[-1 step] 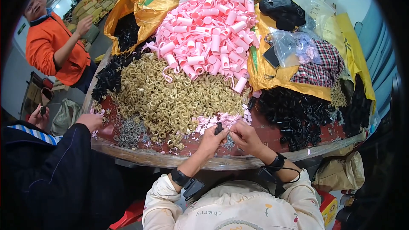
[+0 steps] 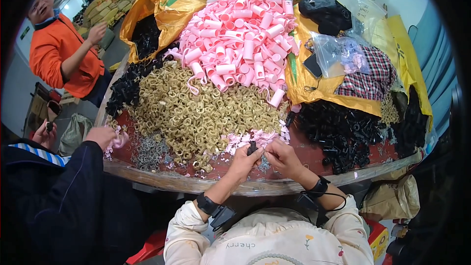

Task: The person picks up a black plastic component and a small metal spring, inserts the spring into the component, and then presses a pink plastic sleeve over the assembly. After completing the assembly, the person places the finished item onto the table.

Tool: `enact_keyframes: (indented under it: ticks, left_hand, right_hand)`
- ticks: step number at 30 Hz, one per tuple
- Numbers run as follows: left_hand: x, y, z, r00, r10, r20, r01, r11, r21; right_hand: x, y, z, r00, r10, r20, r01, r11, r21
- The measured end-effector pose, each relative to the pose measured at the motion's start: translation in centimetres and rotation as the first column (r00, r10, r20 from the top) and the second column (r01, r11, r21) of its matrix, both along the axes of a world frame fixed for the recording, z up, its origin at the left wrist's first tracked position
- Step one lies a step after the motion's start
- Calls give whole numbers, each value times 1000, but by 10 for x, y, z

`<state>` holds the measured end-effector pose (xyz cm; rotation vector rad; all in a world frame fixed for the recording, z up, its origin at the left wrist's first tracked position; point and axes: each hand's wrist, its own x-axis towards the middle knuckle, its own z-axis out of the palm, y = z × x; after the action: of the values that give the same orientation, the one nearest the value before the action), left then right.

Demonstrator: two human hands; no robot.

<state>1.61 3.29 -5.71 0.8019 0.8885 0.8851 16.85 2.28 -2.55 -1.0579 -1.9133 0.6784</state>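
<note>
My left hand (image 2: pixel 244 161) is closed around a small black plastic part (image 2: pixel 252 147), whose dark end sticks up past the thumb. My right hand (image 2: pixel 284 159) is pinched beside it, fingertips meeting those of the left; whatever lies between them is too small to make out. Both hands are over the table's near edge. Just beyond them lie small pale pink pieces (image 2: pixel 238 142), and behind these spreads a heap of brass-coloured metal rings (image 2: pixel 196 113). Thin silvery wire clips (image 2: pixel 149 153) lie left of my hands.
Pink plastic tubes with straps (image 2: pixel 240 44) are piled at the back. Black parts (image 2: pixel 333 132) cover the right side. A yellow sack (image 2: pixel 314 91) carries a phone (image 2: pixel 312 66) and checked cloth (image 2: pixel 368 76). A co-worker's hand (image 2: pixel 101 137) works at the left; a person in orange (image 2: pixel 64 49) stands behind.
The co-worker's hand at the left has shifted slightly, and more of a pink piece shows beside it. The hand of the person in orange moved a little. My hands look unchanged.
</note>
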Motion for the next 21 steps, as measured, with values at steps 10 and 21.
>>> enact_keyframes:
  ticks: [10, 21]
  left_hand:
    - [-2, 0, 1, 997, -37, 71, 44, 995, -95]
    - [-6, 1, 4, 901, -95, 424, 214, 946, -242]
  right_hand:
    - [5, 0, -7, 981, 17, -194, -85, 933, -349]
    - [4, 0, -5, 919, -72, -388, -167, 820, -547]
